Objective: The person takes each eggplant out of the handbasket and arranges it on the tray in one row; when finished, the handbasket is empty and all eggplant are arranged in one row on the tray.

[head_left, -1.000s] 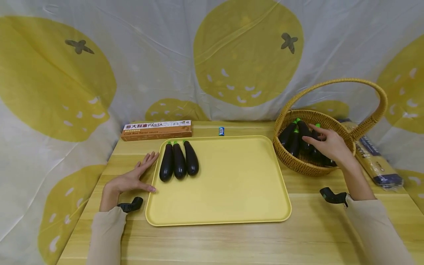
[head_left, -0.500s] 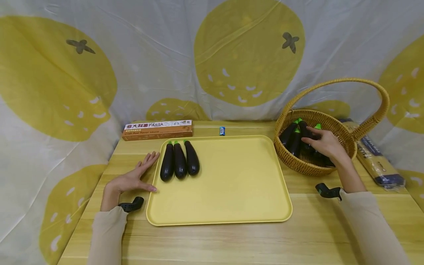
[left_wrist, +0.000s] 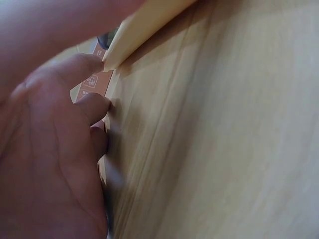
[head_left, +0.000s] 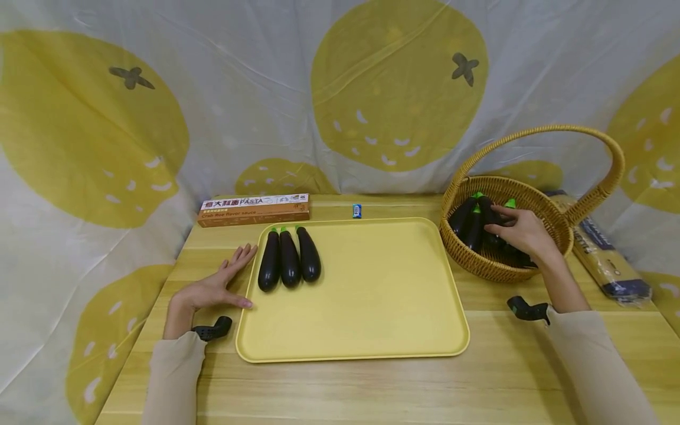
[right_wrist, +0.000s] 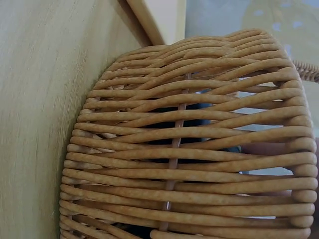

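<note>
My left hand (head_left: pixel 216 286) rests at the left edge of a yellow tray (head_left: pixel 382 295), fingers spread, thumb and index fingertip touching the rim. In the left wrist view its palm and fingers (left_wrist: pixel 87 69) lie against the tray edge and table. Three dark eggplants (head_left: pixel 270 262) with green stems lie side by side at the tray's left. My right hand (head_left: pixel 523 230) reaches into a wicker basket (head_left: pixel 478 264) and pinches an eggplant (head_left: pixel 486 206) between thumb and fingers. Several more eggplants (head_left: pixel 461 217) lie around it. In the right wrist view the basket's weave (right_wrist: pixel 199 134) mostly hides that hand.
A pasta box (head_left: pixel 255 211) stands behind the tray's left corner. A small blue packet (head_left: pixel 357 211) lies behind the tray. Right of the basket is a plastic-wrapped package (head_left: pixel 611 265). The basket's tall handle (head_left: pixel 542 130) arches over it. A patterned cloth (head_left: pixel 244 106) hangs behind the table.
My right hand has shifted slightly left within the basket, its thumb and fingers closing on an eggplant. My left hand and the eggplants on the tray stay in place.
</note>
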`<action>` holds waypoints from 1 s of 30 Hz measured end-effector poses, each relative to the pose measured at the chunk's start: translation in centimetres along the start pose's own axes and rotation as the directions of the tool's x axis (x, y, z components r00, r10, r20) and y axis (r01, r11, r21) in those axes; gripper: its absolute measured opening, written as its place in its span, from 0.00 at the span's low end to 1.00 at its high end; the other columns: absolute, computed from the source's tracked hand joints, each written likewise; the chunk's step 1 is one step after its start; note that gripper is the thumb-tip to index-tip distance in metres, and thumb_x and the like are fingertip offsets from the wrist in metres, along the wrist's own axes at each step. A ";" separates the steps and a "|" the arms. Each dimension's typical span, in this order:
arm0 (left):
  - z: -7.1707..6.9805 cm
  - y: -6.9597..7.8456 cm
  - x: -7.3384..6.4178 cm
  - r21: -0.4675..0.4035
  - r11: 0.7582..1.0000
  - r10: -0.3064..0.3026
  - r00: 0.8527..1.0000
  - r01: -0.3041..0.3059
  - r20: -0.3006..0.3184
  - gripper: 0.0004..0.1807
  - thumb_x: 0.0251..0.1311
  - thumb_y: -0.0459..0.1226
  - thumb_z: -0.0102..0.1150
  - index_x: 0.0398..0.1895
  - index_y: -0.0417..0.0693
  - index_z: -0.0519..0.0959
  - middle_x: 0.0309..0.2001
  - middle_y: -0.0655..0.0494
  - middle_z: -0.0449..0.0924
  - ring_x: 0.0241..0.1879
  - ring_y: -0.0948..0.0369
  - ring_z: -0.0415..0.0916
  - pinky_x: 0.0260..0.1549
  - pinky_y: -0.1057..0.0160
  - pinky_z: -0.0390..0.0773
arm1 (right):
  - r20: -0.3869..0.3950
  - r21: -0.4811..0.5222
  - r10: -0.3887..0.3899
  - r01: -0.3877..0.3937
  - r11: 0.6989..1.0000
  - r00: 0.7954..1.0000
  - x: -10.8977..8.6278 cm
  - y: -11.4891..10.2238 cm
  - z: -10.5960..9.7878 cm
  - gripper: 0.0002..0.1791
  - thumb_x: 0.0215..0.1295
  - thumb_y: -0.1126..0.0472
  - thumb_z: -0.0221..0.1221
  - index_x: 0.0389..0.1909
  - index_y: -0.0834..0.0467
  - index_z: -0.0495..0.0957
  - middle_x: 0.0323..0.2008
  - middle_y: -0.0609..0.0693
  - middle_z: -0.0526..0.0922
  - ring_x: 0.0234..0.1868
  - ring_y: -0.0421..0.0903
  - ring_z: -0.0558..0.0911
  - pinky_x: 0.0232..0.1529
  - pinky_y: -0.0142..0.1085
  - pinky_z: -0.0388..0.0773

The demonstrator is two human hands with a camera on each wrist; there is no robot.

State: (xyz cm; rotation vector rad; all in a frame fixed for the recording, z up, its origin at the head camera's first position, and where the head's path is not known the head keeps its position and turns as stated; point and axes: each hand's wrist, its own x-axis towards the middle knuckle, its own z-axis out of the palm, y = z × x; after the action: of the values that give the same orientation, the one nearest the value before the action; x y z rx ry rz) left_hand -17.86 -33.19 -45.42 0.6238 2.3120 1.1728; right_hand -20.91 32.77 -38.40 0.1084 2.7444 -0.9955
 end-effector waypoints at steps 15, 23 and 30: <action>0.1 0.1 0.0 -0.015 1.000 -0.007 1.000 0.007 -0.006 0.67 0.54 0.37 0.78 0.86 0.47 0.36 0.83 0.42 0.15 0.79 0.39 0.08 0.71 0.29 0.11 | 0.031 -0.065 -0.045 0.047 0.997 0.999 -0.2 -0.4 -0.1 0.42 0.79 0.45 0.53 0.82 0.63 0.49 0.71 0.80 0.62 0.67 0.74 0.70 0.54 0.60 0.79; 0.1 0.0 0.1 -0.004 1.000 -0.003 1.000 0.003 -0.005 0.67 0.54 0.37 0.78 0.86 0.49 0.36 0.83 0.42 0.15 0.80 0.39 0.09 0.71 0.29 0.11 | 0.009 -0.110 -0.054 0.055 0.992 0.998 0.1 -0.5 0.2 0.40 0.81 0.44 0.48 0.82 0.63 0.50 0.55 0.75 0.77 0.24 0.50 0.71 0.33 0.41 0.70; 0.1 -0.1 0.2 -0.004 1.000 0.001 1.000 -0.001 -0.005 0.67 0.54 0.37 0.78 0.86 0.50 0.37 0.83 0.43 0.15 0.80 0.40 0.08 0.71 0.29 0.10 | -0.025 -0.124 -0.081 0.077 0.989 0.996 -0.2 -0.5 0.4 0.39 0.80 0.45 0.51 0.81 0.62 0.54 0.20 0.48 0.72 0.14 0.40 0.63 0.22 0.37 0.67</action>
State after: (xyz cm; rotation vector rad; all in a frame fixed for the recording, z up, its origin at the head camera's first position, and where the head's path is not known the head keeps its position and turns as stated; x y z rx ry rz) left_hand -17.97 -33.13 -45.58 0.6212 2.3138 1.1804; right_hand -20.73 32.11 -38.30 -0.0060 2.8488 -0.8479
